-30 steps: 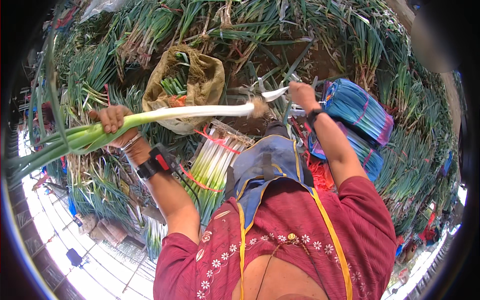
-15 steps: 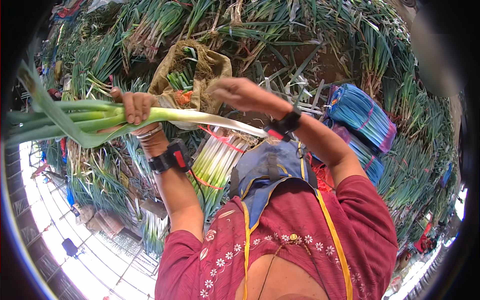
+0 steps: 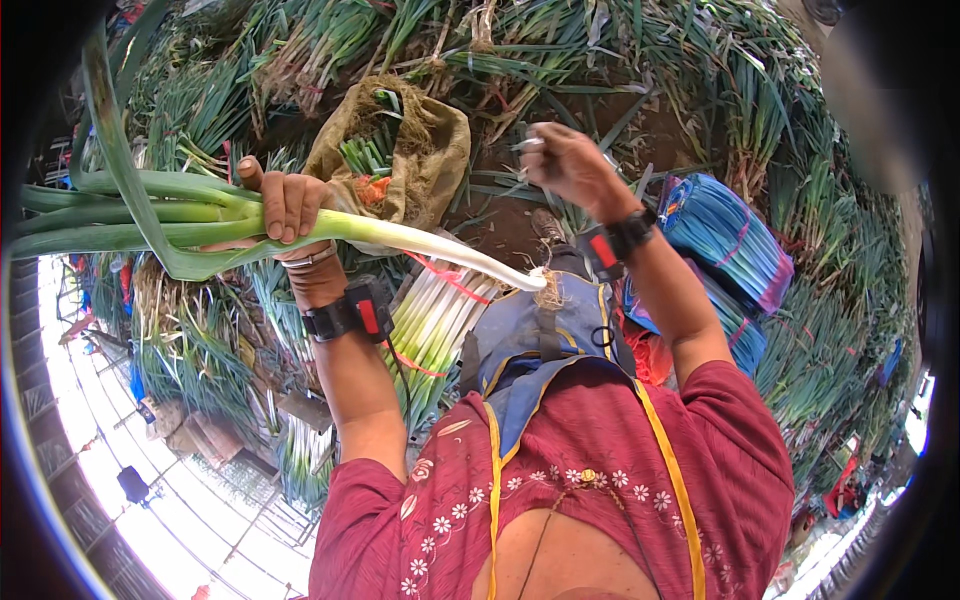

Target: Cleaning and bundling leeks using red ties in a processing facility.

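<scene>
The left hand grips a long leek at mid-left of the frame, fingers wrapped around its green stalk, white root end pointing to the centre. The right hand, which was on that root end a second ago, has lifted to upper centre, fingers clenched on a small pale scrap, too blurred to name. So the root end is bare now. A bundle of trimmed leeks lies below, a brown sack behind.
</scene>
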The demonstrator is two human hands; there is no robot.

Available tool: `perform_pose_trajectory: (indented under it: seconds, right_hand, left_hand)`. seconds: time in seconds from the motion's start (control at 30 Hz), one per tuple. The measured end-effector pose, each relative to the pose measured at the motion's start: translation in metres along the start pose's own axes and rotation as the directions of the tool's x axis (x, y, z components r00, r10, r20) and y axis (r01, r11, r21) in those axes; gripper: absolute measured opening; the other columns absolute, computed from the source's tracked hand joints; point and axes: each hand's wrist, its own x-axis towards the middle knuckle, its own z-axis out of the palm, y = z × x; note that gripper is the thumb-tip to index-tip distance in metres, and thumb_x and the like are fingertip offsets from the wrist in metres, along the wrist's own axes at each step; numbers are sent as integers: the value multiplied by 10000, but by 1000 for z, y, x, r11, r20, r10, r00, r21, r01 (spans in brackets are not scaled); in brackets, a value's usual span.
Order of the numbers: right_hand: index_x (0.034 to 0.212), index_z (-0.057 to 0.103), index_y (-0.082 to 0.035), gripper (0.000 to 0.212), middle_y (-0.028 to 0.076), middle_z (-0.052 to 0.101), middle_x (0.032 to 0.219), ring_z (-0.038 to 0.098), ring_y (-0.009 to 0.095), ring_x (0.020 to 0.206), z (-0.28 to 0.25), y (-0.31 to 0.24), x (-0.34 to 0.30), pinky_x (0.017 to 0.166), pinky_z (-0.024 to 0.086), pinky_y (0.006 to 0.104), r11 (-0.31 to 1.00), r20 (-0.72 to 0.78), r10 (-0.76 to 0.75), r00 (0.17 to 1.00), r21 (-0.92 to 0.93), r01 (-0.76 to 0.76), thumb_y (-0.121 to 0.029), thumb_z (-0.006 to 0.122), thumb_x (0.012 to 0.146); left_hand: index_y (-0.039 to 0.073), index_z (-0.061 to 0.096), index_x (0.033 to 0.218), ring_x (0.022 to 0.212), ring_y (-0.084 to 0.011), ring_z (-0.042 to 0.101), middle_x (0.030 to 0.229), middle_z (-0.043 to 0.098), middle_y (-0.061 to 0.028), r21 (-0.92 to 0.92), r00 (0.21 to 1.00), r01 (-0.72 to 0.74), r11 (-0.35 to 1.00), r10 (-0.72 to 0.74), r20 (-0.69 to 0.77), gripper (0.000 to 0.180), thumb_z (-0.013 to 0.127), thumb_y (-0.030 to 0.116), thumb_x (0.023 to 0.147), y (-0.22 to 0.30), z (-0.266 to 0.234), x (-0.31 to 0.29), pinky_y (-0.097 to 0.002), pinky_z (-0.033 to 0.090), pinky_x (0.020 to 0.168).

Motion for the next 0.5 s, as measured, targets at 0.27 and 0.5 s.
perform_pose_trajectory:
  seconds: [0.27, 0.5]
  right_hand:
    - [1109, 600, -80, 351, 92, 575, 1018, 572, 243, 883, -175, -51, -36, 723, 457, 362, -227, -141, -589, 796, -916, -330, -354, 591, 890]
    - [1409, 406, -50, 702, 169, 451, 1418, 462, 289, 1278, -44, 50, -51, 1094, 327, 402, 168, 477, 241, 845, -878, 448, -357, 688, 845]
  left_hand:
    - [-23, 495, 1244, 492, -68, 501, 615, 561, 30, 48, 998, 39, 998, -41, 56, 841, 764, 564, 706, 20, -6, 3, -203, 416, 508]
    - [-60, 494, 1227, 497, -72, 510, 607, 544, 25, 51, 997, -14, 999, 10, 72, 800, 748, 526, 744, 16, -7, 0, -206, 427, 505]
